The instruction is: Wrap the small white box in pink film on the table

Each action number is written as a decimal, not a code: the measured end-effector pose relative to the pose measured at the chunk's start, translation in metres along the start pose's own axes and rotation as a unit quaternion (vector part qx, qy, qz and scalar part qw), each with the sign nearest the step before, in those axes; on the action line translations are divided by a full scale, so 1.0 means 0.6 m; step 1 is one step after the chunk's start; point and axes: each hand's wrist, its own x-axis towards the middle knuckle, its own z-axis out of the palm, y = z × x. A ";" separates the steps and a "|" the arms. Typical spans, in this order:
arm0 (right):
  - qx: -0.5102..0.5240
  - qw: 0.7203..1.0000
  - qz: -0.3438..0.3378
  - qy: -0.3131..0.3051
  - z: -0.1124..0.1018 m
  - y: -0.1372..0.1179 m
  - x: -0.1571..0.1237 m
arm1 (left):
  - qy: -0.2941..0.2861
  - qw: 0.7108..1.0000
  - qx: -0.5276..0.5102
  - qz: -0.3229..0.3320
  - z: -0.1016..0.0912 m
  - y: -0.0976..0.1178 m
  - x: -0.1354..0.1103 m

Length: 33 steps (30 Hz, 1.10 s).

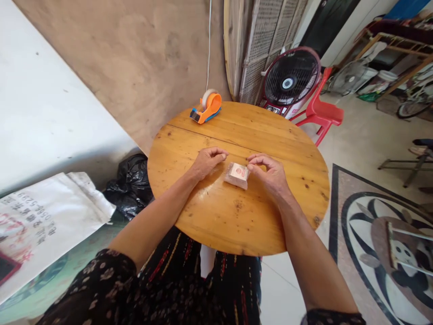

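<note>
A small square packet (237, 175) in clear plastic wrap lies flat on the round wooden table (233, 225). Its pale top carries a red printed mark. To its left, my left hand (209, 162) rests near the tabletop, thumb and fingers loosely bent and holding nothing; a small gap separates it from the packet. My right hand (269, 174) is at the packet's right edge. Its thumb tip reaches the corner of the wrap, and the index finger is extended above, apart from the thumb. Whether the thumb presses on the wrap I cannot tell.
An orange tape dispenser (208, 108) with a roll of tape stands at the table's far edge. Behind the table are a dark red fan (291, 81) and a red plastic chair (323, 110). A black plastic bag (130, 183) and a white printed sack (54, 216) lie left.
</note>
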 end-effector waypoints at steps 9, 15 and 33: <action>-0.060 0.997 -0.020 -0.048 0.010 0.000 -0.002 | -0.185 0.982 0.037 -0.007 -0.002 0.019 -0.012; -0.066 0.997 -0.040 0.013 0.022 0.011 -0.004 | -0.197 0.980 0.030 -0.001 -0.001 0.025 -0.015; -0.048 0.998 0.021 0.026 0.032 0.013 -0.005 | -0.192 0.980 0.045 -0.003 0.010 0.028 -0.020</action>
